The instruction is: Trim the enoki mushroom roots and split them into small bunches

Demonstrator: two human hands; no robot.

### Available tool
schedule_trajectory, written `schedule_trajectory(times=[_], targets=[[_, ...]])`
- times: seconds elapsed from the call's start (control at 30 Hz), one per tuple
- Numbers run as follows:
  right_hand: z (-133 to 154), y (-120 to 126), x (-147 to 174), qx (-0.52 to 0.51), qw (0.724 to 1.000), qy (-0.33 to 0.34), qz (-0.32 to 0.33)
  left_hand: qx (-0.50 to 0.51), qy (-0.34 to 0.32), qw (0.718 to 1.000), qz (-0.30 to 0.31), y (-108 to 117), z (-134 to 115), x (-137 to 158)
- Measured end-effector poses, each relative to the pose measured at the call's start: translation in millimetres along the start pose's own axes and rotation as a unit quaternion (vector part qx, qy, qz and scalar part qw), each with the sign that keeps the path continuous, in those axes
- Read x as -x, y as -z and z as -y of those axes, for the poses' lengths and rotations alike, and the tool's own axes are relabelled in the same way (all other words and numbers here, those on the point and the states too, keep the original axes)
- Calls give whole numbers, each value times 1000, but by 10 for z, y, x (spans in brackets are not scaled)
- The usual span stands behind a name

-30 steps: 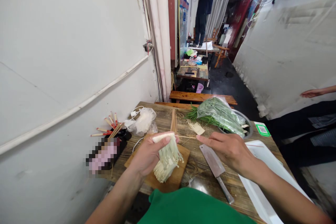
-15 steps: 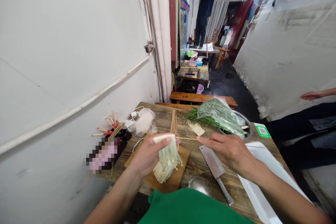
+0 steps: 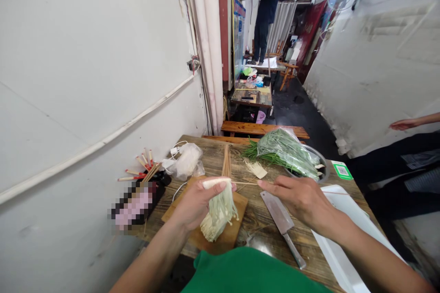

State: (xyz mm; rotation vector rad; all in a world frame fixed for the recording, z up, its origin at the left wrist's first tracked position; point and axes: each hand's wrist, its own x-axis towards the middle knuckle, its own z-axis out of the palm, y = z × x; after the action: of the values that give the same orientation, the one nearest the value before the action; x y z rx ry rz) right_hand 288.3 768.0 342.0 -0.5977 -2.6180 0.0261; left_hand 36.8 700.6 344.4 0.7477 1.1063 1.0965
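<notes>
My left hand (image 3: 192, 201) is closed on a bunch of enoki mushrooms (image 3: 219, 217), its cut base held upward and the thin stems hanging down over a wooden cutting board (image 3: 237, 208). In my right hand (image 3: 300, 197) is a thin wooden skewer (image 3: 248, 183), pinched between thumb and fingers. The skewer points left, and its far end meets the mushroom base; how deep it sits I cannot tell. A cleaver (image 3: 280, 215) lies on the table below my right hand. Behind the hands are a small piece of enoki (image 3: 257, 170) and a bundle of skewers (image 3: 226, 160).
Bagged green chives (image 3: 285, 149) lie over a metal bowl (image 3: 325, 165) at the back right. A white tray (image 3: 333, 238) stands at the right edge, a plastic bag (image 3: 187, 161) at the back left. One person (image 3: 266, 9) stands on a far table; another person's hand (image 3: 407, 124) shows at right.
The view has shifted slightly. My hands keep nearly the same pose, with the skewer still against the mushroom base.
</notes>
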Motion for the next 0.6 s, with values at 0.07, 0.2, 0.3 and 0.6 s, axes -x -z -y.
schedule_trajectory(times=[0.07, 0.2, 0.3, 0.6], targets=[[-4, -2, 2, 5, 1000, 0, -1, -6, 2, 1000, 4, -9, -2, -7], [-11, -3, -2, 6, 1000, -3, -1, -1, 7, 1000, 4, -24, 0, -25], [-16, -4, -7, 5, 1000, 0, -2, 2, 11, 1000, 2, -28, 7, -46], [-42, 10, -31, 1, 1000, 3, 5, 0, 17, 1000, -4, -60, 15, -100]])
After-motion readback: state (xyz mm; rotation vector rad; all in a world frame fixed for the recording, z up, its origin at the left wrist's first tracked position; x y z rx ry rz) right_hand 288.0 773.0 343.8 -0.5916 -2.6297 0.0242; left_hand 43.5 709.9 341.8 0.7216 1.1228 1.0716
